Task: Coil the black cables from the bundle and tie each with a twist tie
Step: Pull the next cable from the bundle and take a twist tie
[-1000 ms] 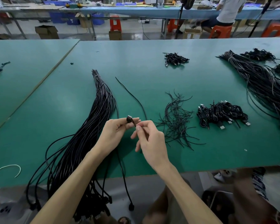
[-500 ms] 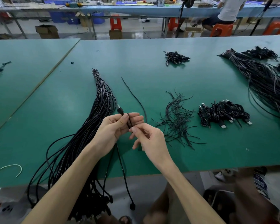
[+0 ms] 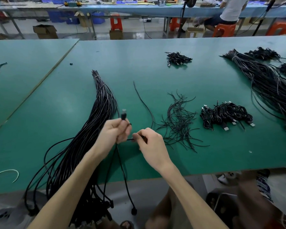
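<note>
Green workbench, bundle on the left. Left hand grips a cable (plug end up), while right hand pinches the same cable just beside it.

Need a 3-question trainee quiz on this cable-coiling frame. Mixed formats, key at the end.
1. True or false: the left hand grips a cable whose connector sticks up above the fingers.
2. The loose twist ties lie: A) on the floor; B) between the bundle and the coiled cables; C) in the left hand.
3. Fill in: the right hand pinches the same ____ that the left hand holds.

Key: 1 true; 2 B; 3 cable.
</note>
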